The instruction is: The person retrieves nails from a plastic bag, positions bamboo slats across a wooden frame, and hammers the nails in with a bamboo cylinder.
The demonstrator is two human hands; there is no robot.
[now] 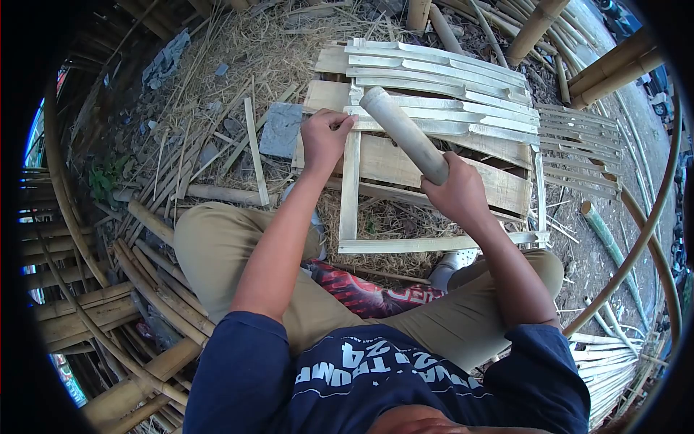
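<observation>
My right hand point(458, 189) is wrapped round the lower end of a thick bamboo stick point(406, 136), which slants up and left above a frame of split bamboo slats point(434, 72). At the left side of that frame, my left hand point(327, 139) is closed in a pinch close to a slat's end. Whatever its fingers hold is too small to make out. Several pale slats lie across the far half of the frame. Nearer to me, the side strip point(350, 189) and the front strip point(441, 244) are bare of slats. Wooden boards point(416, 165) show underneath.
A grey slab point(281, 129) lies left of the frame. Another slatted panel point(578, 148) rests to the right. Bamboo poles point(536, 32) stand at the back, and split bamboo point(611, 376) is heaped at lower right. Straw and loose strips cover the ground at left.
</observation>
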